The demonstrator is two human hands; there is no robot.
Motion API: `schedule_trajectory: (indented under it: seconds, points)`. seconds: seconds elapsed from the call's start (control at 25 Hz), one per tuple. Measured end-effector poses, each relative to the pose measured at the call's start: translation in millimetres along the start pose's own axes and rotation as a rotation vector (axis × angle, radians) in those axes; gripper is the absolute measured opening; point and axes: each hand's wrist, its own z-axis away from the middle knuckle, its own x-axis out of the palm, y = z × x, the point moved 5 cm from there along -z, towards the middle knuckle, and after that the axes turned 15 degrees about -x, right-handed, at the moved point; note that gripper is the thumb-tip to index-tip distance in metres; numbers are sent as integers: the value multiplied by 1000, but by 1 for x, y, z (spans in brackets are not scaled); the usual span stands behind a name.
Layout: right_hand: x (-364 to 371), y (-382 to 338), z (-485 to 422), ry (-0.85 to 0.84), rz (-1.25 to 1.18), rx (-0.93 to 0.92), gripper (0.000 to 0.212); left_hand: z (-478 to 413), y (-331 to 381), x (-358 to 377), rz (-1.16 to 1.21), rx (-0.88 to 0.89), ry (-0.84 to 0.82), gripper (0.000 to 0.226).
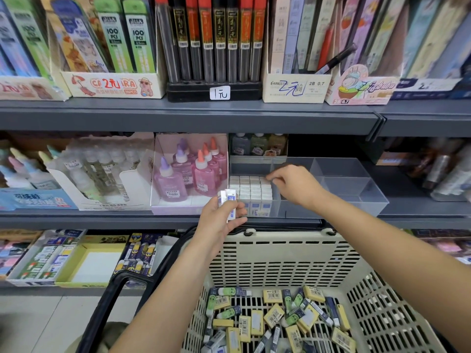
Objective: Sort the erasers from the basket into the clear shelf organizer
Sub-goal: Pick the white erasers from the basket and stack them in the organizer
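Cardboard display box (112, 85) at far left of the upper shelf carries a handwritten "2元" over its printed lettering and "36PCS" beneath; the green packs (125, 39) standing in it read "100 PCS". One shelf down, pink and purple glue bottles (188, 171) with pointed caps fill an open white carton. Above them a black rack of lead tubes (211, 47) wears a white tag (219, 93) marked "1元". The person's left hand (221, 217) is raised in front of the middle shelf's edge, fingers and thumb curled round a small stack of erasers (228, 200), white with blue printed sleeves, their writing too blurred to read. Just to the right, a block of white erasers (248, 188) stands packed upright in rows in the left compartment of the clear shelf organizer (356, 184), blue sleeves showing through its front wall. The right hand (293, 184) reaches in over that block, thumb and forefinger drawn together in a pinch on a back-row eraser (265, 178) at the block's far right corner. Higher up, a cream box (297, 87) reads "2B 0.7". Below both arms, the cream slatted basket (382, 314) holds loose erasers (275, 317) in yellow barcoded, green and dark blue sleeves
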Motion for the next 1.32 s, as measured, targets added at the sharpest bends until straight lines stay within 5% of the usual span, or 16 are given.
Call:
schedule_trajectory:
  seconds: [0.08,0.24,0.36,0.6,0.92,1.16,1.32]
  points:
    - [-4,-13,11,91,-220,5,24,3,-2,5,3,-50,-58,17]
    - [3,-38,27,19,-574,20,18,11,-9,24,-116,-96,-151,18]
    - [-4,-33,33,53,-555,59,4,14,-12,32,-159,-79,-163,12]
    - [-31,8,32,206,-364,229,20,16,-5,17,-277,79,-90,15]
    - [-35,-10,17,6,34,49,20,4,-9,11,-150,32,-44,26]
    - [1,-11,13,-293,-67,80,30,7,-13,16,-285,137,-64,17]
    - [-7,-9,18,-160,-91,51,42,6,-10,16,-258,135,-52,13]
